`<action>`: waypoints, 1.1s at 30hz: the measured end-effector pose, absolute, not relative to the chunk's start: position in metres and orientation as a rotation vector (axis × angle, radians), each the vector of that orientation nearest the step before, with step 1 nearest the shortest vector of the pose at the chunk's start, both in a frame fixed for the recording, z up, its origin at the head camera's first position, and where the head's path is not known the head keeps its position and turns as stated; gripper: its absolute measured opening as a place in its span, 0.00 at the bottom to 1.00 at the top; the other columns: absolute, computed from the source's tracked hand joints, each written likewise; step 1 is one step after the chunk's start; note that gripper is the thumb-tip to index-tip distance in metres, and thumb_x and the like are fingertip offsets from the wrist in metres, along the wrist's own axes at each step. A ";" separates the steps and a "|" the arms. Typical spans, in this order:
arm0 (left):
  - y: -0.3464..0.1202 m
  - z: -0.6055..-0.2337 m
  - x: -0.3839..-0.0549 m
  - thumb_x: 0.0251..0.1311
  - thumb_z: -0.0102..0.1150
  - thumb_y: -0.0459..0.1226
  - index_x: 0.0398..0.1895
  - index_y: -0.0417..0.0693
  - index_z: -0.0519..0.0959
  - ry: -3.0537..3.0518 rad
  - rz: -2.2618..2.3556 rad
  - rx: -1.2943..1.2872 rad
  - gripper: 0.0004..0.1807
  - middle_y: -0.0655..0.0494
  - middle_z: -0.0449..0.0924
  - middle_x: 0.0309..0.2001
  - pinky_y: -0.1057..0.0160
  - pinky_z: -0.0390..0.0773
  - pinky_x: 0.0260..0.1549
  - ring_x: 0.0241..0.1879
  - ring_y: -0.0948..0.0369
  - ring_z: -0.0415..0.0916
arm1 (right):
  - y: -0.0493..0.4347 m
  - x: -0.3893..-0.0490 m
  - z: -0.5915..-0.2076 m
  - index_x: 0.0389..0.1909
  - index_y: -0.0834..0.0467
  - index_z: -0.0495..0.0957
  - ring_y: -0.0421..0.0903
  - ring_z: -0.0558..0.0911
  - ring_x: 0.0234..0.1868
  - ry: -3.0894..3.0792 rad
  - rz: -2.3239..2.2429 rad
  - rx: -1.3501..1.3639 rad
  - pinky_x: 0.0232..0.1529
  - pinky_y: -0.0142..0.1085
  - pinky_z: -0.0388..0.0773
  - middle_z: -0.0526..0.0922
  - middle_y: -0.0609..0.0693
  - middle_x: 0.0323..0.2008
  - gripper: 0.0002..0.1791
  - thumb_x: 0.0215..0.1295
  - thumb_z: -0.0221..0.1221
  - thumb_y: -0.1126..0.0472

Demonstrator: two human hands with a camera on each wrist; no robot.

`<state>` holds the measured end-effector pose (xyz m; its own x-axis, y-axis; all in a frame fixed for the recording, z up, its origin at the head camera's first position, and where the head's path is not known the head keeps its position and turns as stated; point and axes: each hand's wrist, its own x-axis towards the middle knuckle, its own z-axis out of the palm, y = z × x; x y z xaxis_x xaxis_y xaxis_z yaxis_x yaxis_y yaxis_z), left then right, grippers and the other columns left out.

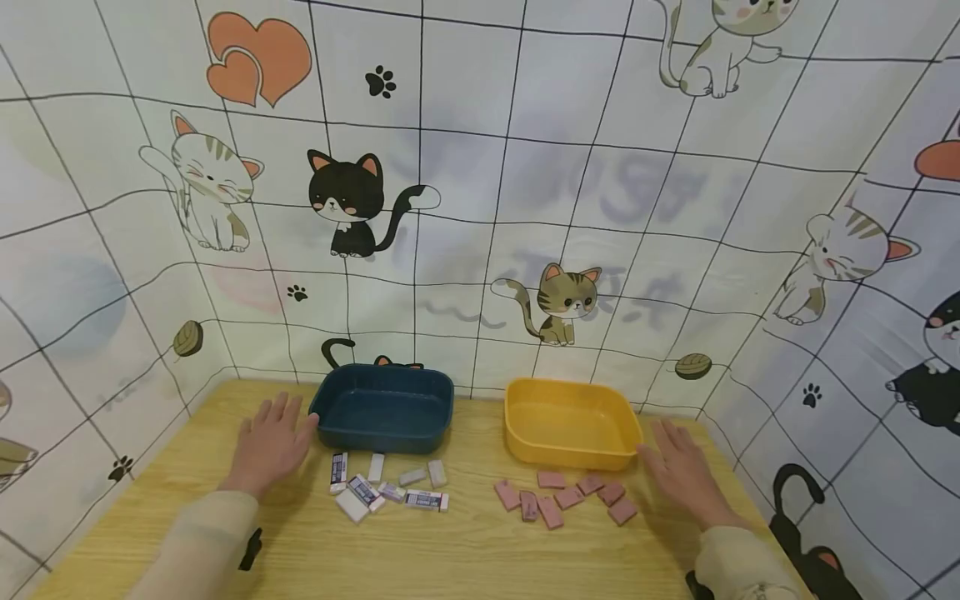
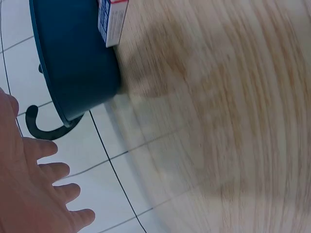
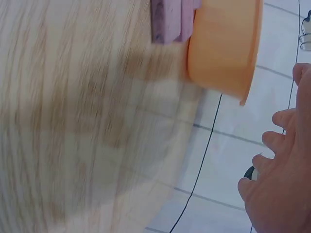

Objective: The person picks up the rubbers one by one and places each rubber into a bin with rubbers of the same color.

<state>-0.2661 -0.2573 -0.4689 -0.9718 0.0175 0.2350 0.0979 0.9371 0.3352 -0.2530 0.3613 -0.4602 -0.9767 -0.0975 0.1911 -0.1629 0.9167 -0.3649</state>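
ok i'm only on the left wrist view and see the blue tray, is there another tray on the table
Observer: Yes, the head view shows a yellow tray to the right of the blue tray.
Operator: anything lying in front of the yellow one
Observer: Yes, a loose group of pink blocks on the table.
Operator: and is the right hand holding anything
Observer: No, the right hand holds nothing, beside the yellow tray's right end.
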 end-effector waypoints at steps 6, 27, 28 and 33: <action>-0.249 -0.466 -0.264 0.81 0.37 0.49 0.74 0.26 0.61 -2.840 -0.496 -0.110 0.35 0.23 0.54 0.74 0.24 0.51 0.67 0.73 0.26 0.49 | 0.342 -0.257 -0.460 0.76 0.73 0.55 0.76 0.51 0.75 -2.837 0.634 0.214 0.71 0.71 0.48 0.53 0.76 0.76 0.37 0.82 0.48 0.50; -0.229 -0.463 -0.254 0.75 0.54 0.41 0.71 0.25 0.64 -2.680 -0.505 -0.204 0.31 0.24 0.65 0.69 0.29 0.65 0.63 0.67 0.30 0.64 | 0.264 -0.247 -0.460 0.80 0.64 0.54 0.66 0.53 0.79 -2.650 0.949 0.391 0.72 0.66 0.54 0.55 0.65 0.79 0.36 0.81 0.51 0.51; -0.228 -0.463 -0.253 0.75 0.55 0.41 0.70 0.25 0.65 -2.668 -0.505 -0.220 0.31 0.24 0.66 0.68 0.30 0.65 0.63 0.67 0.30 0.64 | 0.260 -0.246 -0.460 0.80 0.64 0.54 0.66 0.54 0.79 -2.642 0.956 0.395 0.72 0.65 0.55 0.56 0.65 0.79 0.36 0.81 0.51 0.51; -0.222 -0.464 -0.249 0.71 0.60 0.38 0.67 0.26 0.69 -2.594 -0.504 -0.315 0.29 0.26 0.70 0.65 0.32 0.68 0.62 0.64 0.32 0.68 | 0.242 -0.243 -0.462 0.79 0.64 0.58 0.66 0.62 0.76 -2.611 0.932 0.430 0.71 0.63 0.60 0.61 0.65 0.77 0.35 0.79 0.55 0.54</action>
<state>-0.2488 -0.2224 -0.4641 -0.8602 0.1302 0.4931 0.3053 0.9059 0.2933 -0.2431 0.2419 -0.4618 -0.8984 -0.1677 0.4059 -0.3868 0.7399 -0.5505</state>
